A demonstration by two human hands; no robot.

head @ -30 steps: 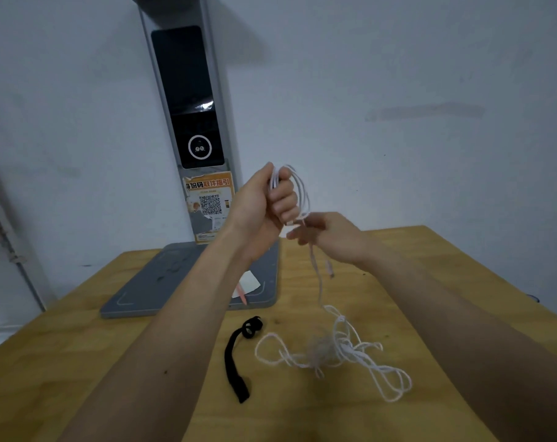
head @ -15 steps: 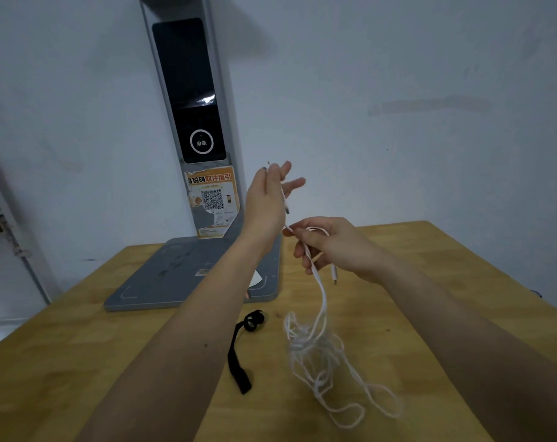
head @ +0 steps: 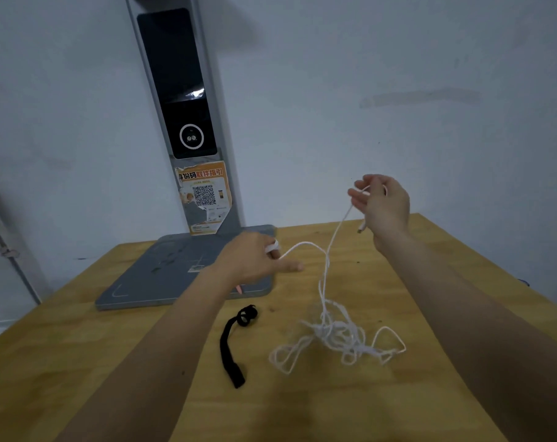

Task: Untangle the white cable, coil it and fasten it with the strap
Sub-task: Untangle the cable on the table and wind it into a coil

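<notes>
Beside the black strap point(head: 234, 342), on its right, the white cable point(head: 334, 338) lies mostly as a loose tangle on the wooden worktop point(head: 79, 362); the loops blur into one another, so how the strands cross cannot be made out. From that heap a single run rises and splits towards both hands. The right hand point(head: 382, 204), held up and well to the right of the strap, has its grip closed lightly on the cable: curled fingers pinch the strand near the top, and a short end with a small plug hangs just under the palm. The left hand point(head: 255, 260), above the strap and closer to it, shows its back, so the palm side is hidden. A turn of cable sits round one finger near the knuckles and the other fingers point out fairly straight; whether they press the strand cannot be told.

The strap itself lies flat on the wood, one end curled into a small loop, clear of the tangle and of both forearms. Behind it stands a grey device point(head: 188, 269) with a flat base and a tall column whose top is cut off by the upper edge; an orange label with a code is stuck to the column. Something small and pinkish peeks from under the left wrist, too hidden to name. Bare wood stretches in front of the strap and to its left, out to the worktop's left edge.
</notes>
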